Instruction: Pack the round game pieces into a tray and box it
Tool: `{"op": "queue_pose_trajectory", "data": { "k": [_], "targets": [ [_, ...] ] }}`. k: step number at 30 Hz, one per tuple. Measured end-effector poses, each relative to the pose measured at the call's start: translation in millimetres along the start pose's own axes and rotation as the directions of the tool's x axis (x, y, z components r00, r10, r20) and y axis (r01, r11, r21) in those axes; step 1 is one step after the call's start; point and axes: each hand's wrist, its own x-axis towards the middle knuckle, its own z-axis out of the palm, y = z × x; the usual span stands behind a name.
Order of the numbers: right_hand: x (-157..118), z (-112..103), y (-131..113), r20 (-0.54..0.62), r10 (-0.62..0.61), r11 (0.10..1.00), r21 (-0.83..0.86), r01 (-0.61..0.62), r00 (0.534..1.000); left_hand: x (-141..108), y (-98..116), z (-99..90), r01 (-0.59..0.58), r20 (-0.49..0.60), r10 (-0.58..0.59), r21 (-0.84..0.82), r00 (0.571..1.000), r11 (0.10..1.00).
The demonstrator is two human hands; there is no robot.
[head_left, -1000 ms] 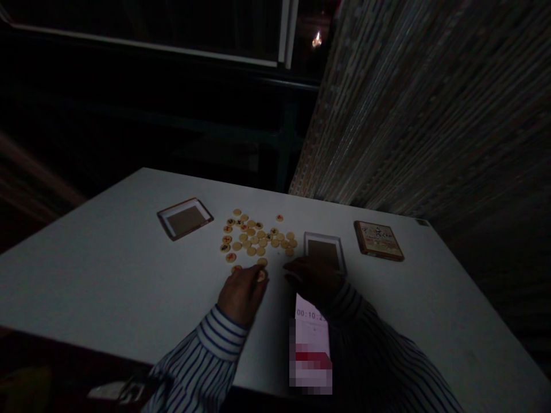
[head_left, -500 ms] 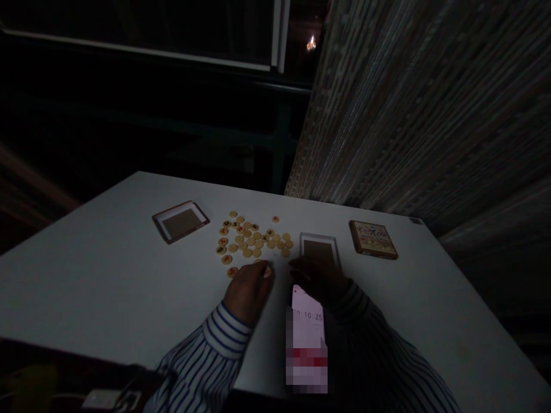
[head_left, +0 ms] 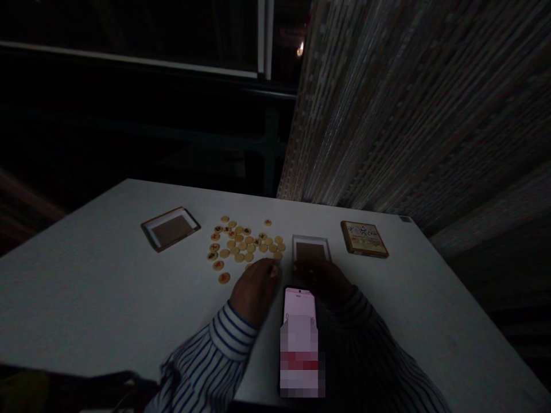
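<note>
My left hand is closed, with a round Chinese chess piece between thumb and fingers. Just in front of it and to its left lie several loose pale chess pieces, some face up with red or black characters. My right hand is in deep shadow at the near edge of an open box tray. Its fingers are curled together, and what they hold, if anything, is lost in the dark. Below and between the hands a lit phone lies on the table.
The white table carries another open box part at the left and a closed box with a printed lid at the right. A string curtain hangs past the far edge. The room is dim.
My left hand has moved slightly right, closer to my right hand, with the chess piece in it. My right hand has shifted off the phone's top corner. The whole view has moved a little.
</note>
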Motion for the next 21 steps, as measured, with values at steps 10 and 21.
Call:
{"op": "queue_pose_trajectory", "data": {
  "k": [10,21],
  "targets": [
    [-9.5,-5.0,9.4,-0.102,0.141,0.99,0.02,-0.14,0.985,9.0,7.8,9.1,-0.018,-0.015,0.018,-0.016,1.0,1.0],
    [-18.3,3.6,29.6,-0.214,0.223,0.946,0.283,-0.158,0.951,18.5,11.7,16.6,0.001,0.017,-0.001,-0.013,1.0,1.0]
  ]
}}
